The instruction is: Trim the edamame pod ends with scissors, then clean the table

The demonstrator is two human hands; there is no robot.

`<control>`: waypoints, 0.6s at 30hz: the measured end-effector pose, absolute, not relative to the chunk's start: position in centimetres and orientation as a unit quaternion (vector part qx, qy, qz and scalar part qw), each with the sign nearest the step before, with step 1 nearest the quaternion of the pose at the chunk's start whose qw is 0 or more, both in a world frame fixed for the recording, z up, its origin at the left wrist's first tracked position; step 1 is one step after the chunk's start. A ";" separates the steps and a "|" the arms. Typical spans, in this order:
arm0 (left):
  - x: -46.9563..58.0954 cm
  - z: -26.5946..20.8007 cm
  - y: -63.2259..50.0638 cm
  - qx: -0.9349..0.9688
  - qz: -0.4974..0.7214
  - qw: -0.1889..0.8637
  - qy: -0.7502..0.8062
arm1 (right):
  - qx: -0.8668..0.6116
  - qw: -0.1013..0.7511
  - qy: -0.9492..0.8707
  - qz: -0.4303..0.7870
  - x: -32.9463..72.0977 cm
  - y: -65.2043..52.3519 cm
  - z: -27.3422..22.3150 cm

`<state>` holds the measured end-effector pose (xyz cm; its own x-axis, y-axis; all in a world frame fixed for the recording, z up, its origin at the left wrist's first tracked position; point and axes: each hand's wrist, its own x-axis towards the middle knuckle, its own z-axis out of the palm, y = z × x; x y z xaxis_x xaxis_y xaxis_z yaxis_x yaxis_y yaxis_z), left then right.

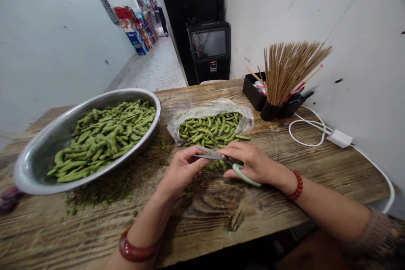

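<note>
My right hand (251, 160) grips a pair of scissors (243, 175) by their pale green handles, and the blades point left, parted. At the blade tips my left hand (182, 169) is closed in a pinch; a small green end shows there, apparently an edamame pod mostly hidden by the fingers. Just beyond both hands lies a clear plastic bag (202, 112) with its mouth toward me, full of edamame pods (211, 128). Some pods spill out under the scissors. To the left stands a large oval metal basin (38, 164) holding many more green pods (104, 137).
Small green trimmings (98, 194) litter the wooden table (202, 232) below the basin. At the back right, a black holder (270, 112) carries bamboo skewers (287, 71). A white cable with an adapter (339, 138) runs along the right wall. A black speaker-like box (210, 50) stands behind the table.
</note>
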<state>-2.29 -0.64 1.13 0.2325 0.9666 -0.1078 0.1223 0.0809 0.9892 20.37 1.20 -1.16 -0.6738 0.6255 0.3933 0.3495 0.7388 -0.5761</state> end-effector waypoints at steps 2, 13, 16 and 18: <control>-2.1 1.1 -0.7 0.566 0.387 0.546 0.481 | -0.282 0.293 -0.884 0.231 20.2 1.1 -1.0; -1.8 0.8 -0.8 0.533 0.390 0.565 0.494 | -0.267 0.305 -0.889 0.210 19.8 1.1 -1.3; -1.8 0.6 -0.8 0.521 0.393 0.576 0.491 | -0.266 0.304 -0.892 0.205 19.8 1.1 -1.2; -1.9 0.5 -0.8 0.517 0.392 0.582 0.490 | -0.269 0.301 -0.893 0.201 19.8 1.0 -1.1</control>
<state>-1.92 -0.78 0.50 0.2119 0.9634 -0.1641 0.0509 0.1568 0.9863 19.82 1.02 -1.10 -0.6742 0.6013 0.4288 0.3592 0.7743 -0.5210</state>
